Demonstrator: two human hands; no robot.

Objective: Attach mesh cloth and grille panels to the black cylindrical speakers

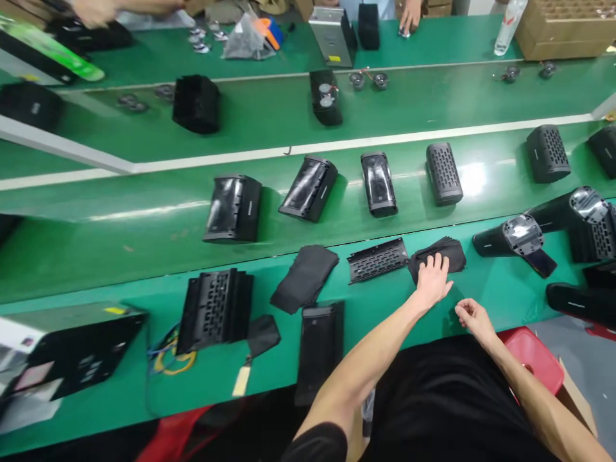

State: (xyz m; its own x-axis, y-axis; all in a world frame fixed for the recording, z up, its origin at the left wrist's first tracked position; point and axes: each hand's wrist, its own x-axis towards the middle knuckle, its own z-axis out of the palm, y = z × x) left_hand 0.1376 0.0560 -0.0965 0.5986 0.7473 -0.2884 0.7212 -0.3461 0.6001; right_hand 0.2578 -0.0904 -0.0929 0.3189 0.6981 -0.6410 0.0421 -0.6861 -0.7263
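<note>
Left hand [433,280] rests on a black fabric stack [451,250] beside a slotted grille [378,259], right hand [474,316] loosely open nearby.

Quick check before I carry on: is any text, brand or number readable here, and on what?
Nothing reads clearly.
White marks on the glossy black speaker housings: too blurred.
Yellow sticker on the grey metal box: too small.
Pale paper tag: blurred.
Pale plastic bottle: any label unreadable.
The black fabric stack under the left hand: no print shows.
</note>
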